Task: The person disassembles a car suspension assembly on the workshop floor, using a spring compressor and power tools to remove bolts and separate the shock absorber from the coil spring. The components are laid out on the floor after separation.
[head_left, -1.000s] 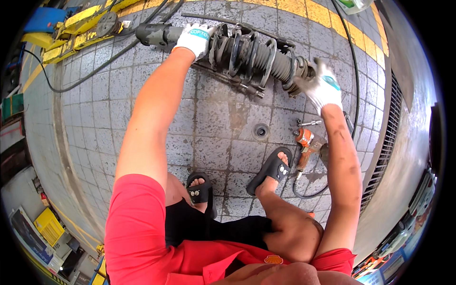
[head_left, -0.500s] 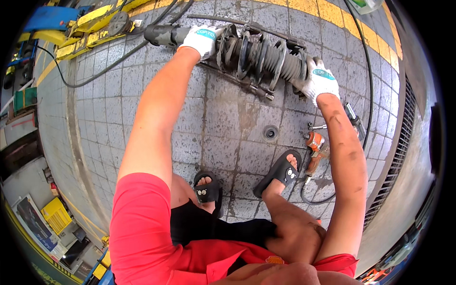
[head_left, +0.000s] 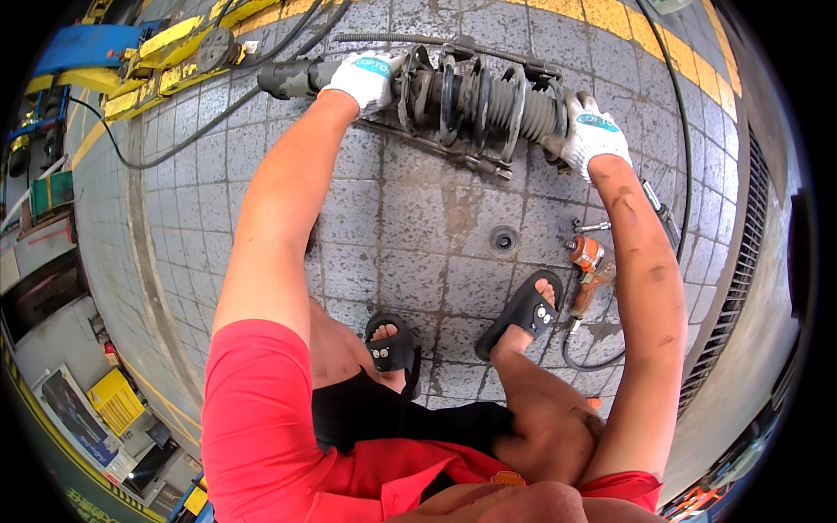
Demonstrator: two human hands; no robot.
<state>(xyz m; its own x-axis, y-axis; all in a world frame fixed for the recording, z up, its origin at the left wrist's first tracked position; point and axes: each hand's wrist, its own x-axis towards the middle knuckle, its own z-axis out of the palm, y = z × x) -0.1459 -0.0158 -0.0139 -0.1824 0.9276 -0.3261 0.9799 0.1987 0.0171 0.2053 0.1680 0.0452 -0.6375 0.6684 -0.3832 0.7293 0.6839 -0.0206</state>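
The person is crouching over a car strut (head_left: 475,100) lying across the paved floor at twelve o'clock. The gloved left hand (head_left: 366,78) is clenching its tube end at eleven o'clock; the gloved right hand (head_left: 591,135) is gripping the spring end at one o'clock. It looks like a lift or reposition, needing both ends level.

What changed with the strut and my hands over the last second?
Little changed. The strut assembly lies across the tiled floor much as before, only the view shifted. The left hand keeps gripping the tube end and the right hand the spring end. Nothing was released.
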